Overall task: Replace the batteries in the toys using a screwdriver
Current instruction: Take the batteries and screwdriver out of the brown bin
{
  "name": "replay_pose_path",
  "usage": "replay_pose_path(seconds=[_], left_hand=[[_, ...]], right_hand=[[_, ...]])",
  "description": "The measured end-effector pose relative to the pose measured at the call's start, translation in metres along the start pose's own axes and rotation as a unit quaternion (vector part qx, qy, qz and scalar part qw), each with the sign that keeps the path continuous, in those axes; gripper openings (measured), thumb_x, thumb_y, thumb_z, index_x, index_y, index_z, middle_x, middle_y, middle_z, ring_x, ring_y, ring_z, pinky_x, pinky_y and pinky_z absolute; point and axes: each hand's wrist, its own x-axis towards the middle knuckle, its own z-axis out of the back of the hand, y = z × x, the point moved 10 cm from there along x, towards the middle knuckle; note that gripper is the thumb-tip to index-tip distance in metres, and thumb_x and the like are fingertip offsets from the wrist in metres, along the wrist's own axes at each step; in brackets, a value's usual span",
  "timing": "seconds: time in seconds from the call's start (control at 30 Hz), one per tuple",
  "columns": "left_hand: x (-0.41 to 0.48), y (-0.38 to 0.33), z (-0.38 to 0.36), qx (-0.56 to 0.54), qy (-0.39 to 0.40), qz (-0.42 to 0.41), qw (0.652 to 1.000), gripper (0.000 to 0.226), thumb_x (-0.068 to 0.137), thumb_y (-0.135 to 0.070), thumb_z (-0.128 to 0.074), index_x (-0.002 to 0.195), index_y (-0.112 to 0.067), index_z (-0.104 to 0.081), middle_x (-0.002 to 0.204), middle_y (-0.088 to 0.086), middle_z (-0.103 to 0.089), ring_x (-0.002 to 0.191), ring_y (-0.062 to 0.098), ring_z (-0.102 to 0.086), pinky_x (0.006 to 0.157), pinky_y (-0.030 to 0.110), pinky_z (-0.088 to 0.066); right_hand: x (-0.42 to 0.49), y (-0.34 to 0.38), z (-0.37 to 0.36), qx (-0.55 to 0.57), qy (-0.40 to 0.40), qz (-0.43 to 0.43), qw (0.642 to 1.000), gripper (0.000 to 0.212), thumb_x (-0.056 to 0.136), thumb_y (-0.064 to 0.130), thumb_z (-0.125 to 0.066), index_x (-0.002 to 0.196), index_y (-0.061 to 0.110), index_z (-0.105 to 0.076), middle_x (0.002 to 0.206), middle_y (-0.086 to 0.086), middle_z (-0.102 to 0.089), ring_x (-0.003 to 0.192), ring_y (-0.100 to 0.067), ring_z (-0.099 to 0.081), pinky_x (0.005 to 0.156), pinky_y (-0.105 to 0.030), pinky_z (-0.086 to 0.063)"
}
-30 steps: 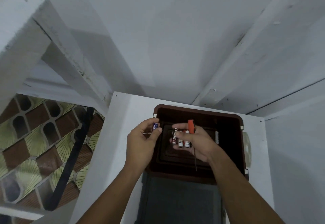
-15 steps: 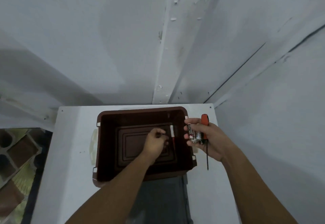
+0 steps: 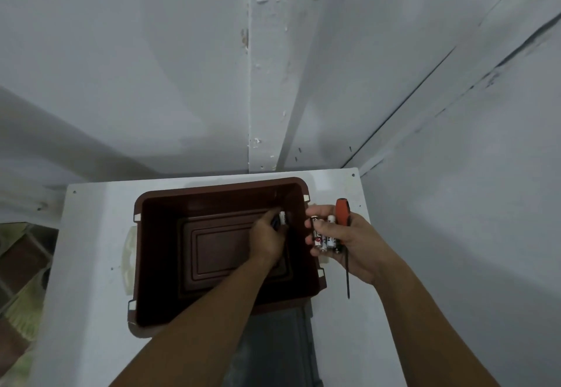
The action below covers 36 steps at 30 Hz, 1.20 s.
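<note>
A dark brown plastic bin (image 3: 158, 265) stands on a white table (image 3: 88, 265). My left hand (image 3: 268, 239) reaches down inside the bin near its right wall and pinches a small white-tipped item (image 3: 282, 218), perhaps a battery. Just right of the bin's rim, my right hand (image 3: 349, 241) holds several batteries (image 3: 324, 234) side by side. The same hand grips a screwdriver (image 3: 343, 213) with an orange handle; its thin dark shaft points down toward me. No toy is in view.
White walls meet in a corner right behind the table. Patterned floor tiles (image 3: 21, 265) show beyond the table's left edge. A dark grey surface (image 3: 273, 347) lies under the bin's near side, between my forearms.
The view has swung left to right across the bin. My left hand went from its left rim down inside to the right wall; my right hand moved out past the right rim.
</note>
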Motion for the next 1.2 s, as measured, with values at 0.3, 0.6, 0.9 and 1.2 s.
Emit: replay_pose_path(seconds=[0.3,0.6,0.9,1.2], left_hand=[[-0.004,-0.002,0.002,-0.047,-0.016,-0.029,0.998,0.03,0.085,0.01,-0.062,0.091,-0.019,-0.062,0.106,0.008,-0.065,0.093,0.016,-0.059,0.065,0.003,-0.041],[-0.001,0.015,0.006,-0.029,0.038,0.029,0.998,0.007,0.098,-0.011,-0.052,0.101,-0.015,-0.056,0.09,0.008,-0.064,0.077,0.022,-0.061,0.068,0.03,-0.048],[-0.011,0.017,-0.005,-0.061,0.109,0.074,0.989,0.009,0.098,-0.001,-0.047,0.1,-0.009,-0.052,0.078,0.005,-0.055,0.062,0.013,-0.052,0.046,0.016,-0.042],[-0.018,0.028,-0.013,-0.007,0.174,0.053,0.983,0.051,0.081,0.0,-0.074,0.129,-0.009,-0.057,0.112,0.008,-0.064,0.096,0.022,-0.062,0.073,0.024,-0.054]], right_hand=[[0.002,-0.004,0.004,-0.036,-0.011,0.002,0.999,0.02,0.092,-0.001,-0.057,0.109,0.005,-0.067,0.096,-0.012,-0.067,0.076,-0.024,-0.07,0.066,-0.033,-0.058],[0.004,0.008,-0.004,-0.061,-0.006,0.025,0.998,0.02,0.093,-0.001,-0.056,0.107,0.007,-0.067,0.1,-0.014,-0.065,0.077,-0.024,-0.07,0.067,-0.032,-0.059],[0.005,-0.004,0.001,-0.049,-0.016,0.021,0.998,0.02,0.093,-0.001,-0.057,0.107,0.007,-0.067,0.099,-0.013,-0.064,0.078,-0.024,-0.069,0.067,-0.032,-0.057],[0.006,-0.004,0.002,-0.058,-0.013,0.026,0.998,0.02,0.093,-0.001,-0.057,0.105,0.009,-0.068,0.099,-0.01,-0.065,0.079,-0.024,-0.069,0.068,-0.034,-0.058]])
